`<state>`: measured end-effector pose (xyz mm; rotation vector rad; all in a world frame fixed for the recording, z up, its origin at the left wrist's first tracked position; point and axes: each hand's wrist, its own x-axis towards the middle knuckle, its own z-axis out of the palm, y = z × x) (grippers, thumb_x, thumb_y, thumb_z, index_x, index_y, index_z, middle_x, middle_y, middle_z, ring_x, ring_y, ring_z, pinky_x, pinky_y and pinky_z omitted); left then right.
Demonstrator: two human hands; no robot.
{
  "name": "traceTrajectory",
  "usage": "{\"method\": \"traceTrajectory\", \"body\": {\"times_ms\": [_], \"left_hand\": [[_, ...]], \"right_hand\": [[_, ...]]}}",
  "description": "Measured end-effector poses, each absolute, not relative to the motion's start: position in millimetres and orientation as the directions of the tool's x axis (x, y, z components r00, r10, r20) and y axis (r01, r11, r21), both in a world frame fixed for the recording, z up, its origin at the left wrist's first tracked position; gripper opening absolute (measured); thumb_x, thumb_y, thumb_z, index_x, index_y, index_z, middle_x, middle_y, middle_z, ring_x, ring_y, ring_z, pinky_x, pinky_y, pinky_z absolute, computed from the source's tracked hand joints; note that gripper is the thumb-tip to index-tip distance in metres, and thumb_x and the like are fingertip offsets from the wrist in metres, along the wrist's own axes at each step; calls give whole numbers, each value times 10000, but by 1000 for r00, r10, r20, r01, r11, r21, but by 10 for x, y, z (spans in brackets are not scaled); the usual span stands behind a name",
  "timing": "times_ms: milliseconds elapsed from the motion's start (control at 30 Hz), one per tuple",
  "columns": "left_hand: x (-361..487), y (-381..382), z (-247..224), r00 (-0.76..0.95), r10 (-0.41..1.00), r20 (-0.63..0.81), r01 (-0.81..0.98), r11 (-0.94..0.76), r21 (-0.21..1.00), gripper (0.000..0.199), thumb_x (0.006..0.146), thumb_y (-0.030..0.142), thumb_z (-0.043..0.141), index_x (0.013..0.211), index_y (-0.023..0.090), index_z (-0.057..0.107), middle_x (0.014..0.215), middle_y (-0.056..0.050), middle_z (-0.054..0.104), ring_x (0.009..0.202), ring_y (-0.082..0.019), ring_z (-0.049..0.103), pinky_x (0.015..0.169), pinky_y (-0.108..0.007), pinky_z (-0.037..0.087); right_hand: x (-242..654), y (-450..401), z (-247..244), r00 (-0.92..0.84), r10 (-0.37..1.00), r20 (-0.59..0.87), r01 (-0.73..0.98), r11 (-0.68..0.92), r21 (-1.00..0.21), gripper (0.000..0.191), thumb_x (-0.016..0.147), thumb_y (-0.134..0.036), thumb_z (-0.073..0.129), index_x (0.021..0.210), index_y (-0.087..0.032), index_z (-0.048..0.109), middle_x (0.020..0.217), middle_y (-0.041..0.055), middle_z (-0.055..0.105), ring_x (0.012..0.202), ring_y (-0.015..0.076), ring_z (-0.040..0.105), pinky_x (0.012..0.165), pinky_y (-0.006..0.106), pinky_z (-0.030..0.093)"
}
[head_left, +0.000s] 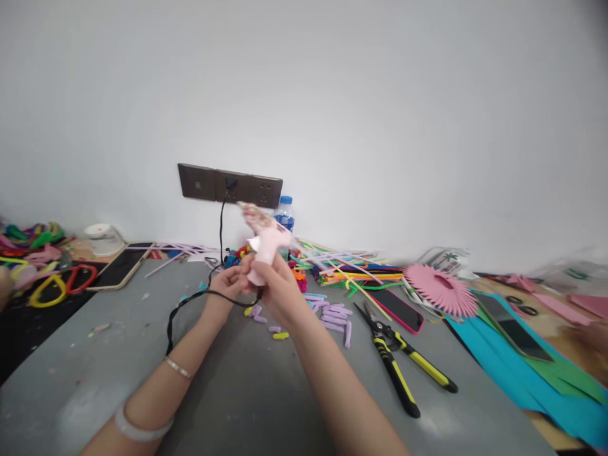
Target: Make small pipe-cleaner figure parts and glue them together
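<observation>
In my right hand (273, 278) is a pale pink hot glue gun (268, 244), gripped by its handle and raised above the table, its stained nozzle tilted up and to the left. My left hand (230, 282) is close against the handle with its fingers pinched together; whatever they hold is hidden. A black cord (190, 296) leaves the bottom of the handle and loops over my left wrist. Below the hands lie short lilac pipe cleaner pieces (335, 313) and a yellow piece (280, 335).
Yellow-and-black pruning shears (392, 345) lie open at right, near a phone (396, 307) and a pink pleated paper disc (439, 290). Long pipe cleaners (361, 275) and a water bottle (285, 212) stand by the wall socket (230, 185). Scissors (61, 288) lie left.
</observation>
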<state>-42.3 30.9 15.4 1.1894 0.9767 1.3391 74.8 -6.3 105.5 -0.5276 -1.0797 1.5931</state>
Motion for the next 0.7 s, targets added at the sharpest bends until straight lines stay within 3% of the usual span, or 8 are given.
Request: {"method": "traceTrajectory", "body": {"times_ms": [67, 133, 300, 467, 600, 700], "left_hand": [[-414, 271, 165, 13, 995, 102, -181, -98, 978, 357, 705, 437, 788, 868, 138, 679, 804, -36, 718, 727, -189, 675, 667, -299, 541], [-389, 248, 189, -15, 995, 97, -197, -98, 975, 383, 617, 460, 832, 775, 151, 671, 712, -33, 724, 678, -190, 684, 582, -256, 502], [-328, 256, 213, -35, 994, 106, -176, -110, 978, 433, 584, 512, 831, 759, 157, 653, 780, -100, 769, 699, -227, 718, 486, -233, 445], [-334, 304, 146, -69, 985, 156, -150, -164, 975, 460, 591, 541, 810, 779, 154, 646, 872, -134, 783, 705, -230, 730, 461, -223, 451], [-326, 302, 110, -57, 977, 203, -99, -208, 973, 422, 618, 534, 789, 756, 156, 660, 904, -149, 782, 730, -252, 735, 449, -235, 464], [-322, 279, 110, -40, 963, 268, -55, -269, 961, 326, 680, 470, 768, 755, 163, 687, 1030, -157, 763, 883, -280, 727, 506, -255, 506]], "right_hand": [[927, -201, 969, -231, 957, 175, -556, 17, -831, 260, 775, -381, 657, 850, -227, 461, 750, -20, 537, 611, 110, 539, 523, 217, 434], [1032, -336, 841, -137, 982, 132, -594, 25, -804, 283, 760, -402, 687, 839, -234, 473, 751, -20, 517, 638, 123, 537, 561, 240, 442], [1150, -620, 518, -54, 998, 24, -652, -17, -758, 349, 735, -426, 717, 968, -268, 512, 785, -15, 517, 711, 155, 576, 670, 299, 482], [1218, -718, 313, -40, 999, -31, -641, -50, -766, 338, 777, -429, 700, 1016, -264, 527, 843, 1, 550, 713, 165, 607, 590, 292, 493], [1235, -667, 240, 2, 1000, -20, -637, -14, -771, 282, 792, -392, 716, 915, -217, 533, 785, -14, 552, 611, 122, 570, 405, 189, 366], [1269, -659, 237, -30, 999, 13, -678, -11, -735, 274, 815, -378, 703, 953, -208, 537, 609, -68, 471, 455, 71, 426, 367, 159, 257]]}}
